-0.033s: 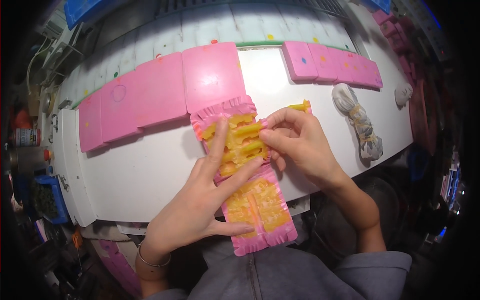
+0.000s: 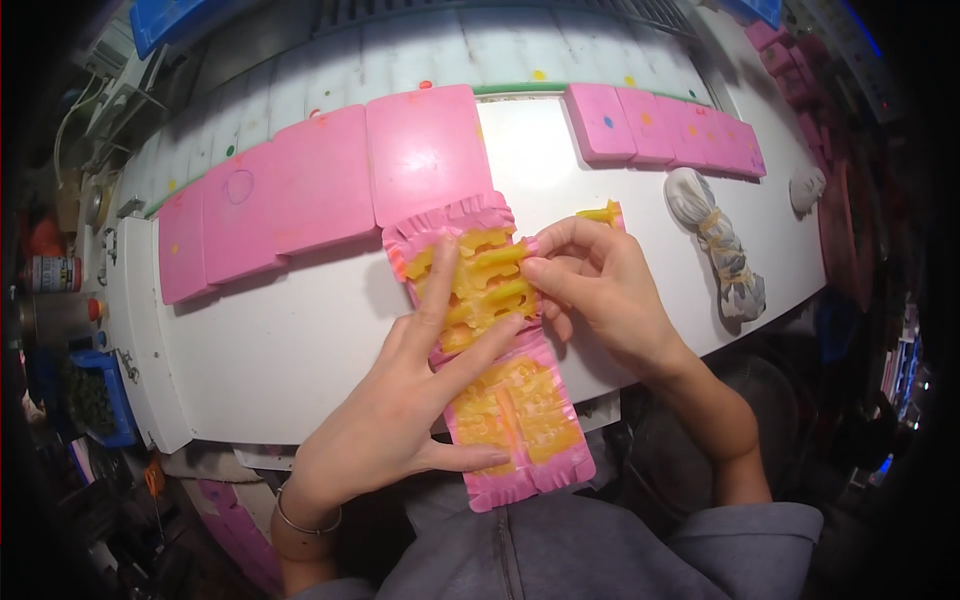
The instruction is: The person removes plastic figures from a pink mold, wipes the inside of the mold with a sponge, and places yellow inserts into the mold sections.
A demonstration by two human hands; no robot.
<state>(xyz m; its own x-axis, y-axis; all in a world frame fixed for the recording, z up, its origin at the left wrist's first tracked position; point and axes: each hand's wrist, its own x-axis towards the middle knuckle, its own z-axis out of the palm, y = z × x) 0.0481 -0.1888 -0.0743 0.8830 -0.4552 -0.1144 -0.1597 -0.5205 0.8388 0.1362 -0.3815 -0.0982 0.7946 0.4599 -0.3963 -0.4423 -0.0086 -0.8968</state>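
Observation:
An opened rubber mold (image 2: 471, 274), pink with crinkled rims and yellow ridged cavities, lies in two joined halves. Its upper half rests on the white table; the lower half (image 2: 545, 420) hangs past the near edge. Across it my left hand (image 2: 385, 415) is spread, index and middle fingers on the upper half, thumb on the lower. My right hand (image 2: 605, 290) is closed in a pinch at the upper half's right edge, beside the end of a raised yellow ridge. Its fingertips partly hide what they grip. Just behind that hand shows a small yellow-and-pink piece (image 2: 604, 213).
Large pink blocks (image 2: 425, 150) stand in a row at the back left, smaller pink blocks (image 2: 648, 126) at the back right. A cloth bundle tied with bands (image 2: 722, 250) lies on the white table (image 2: 300, 350) to the right. A blue basket (image 2: 105, 395) sits left of the table.

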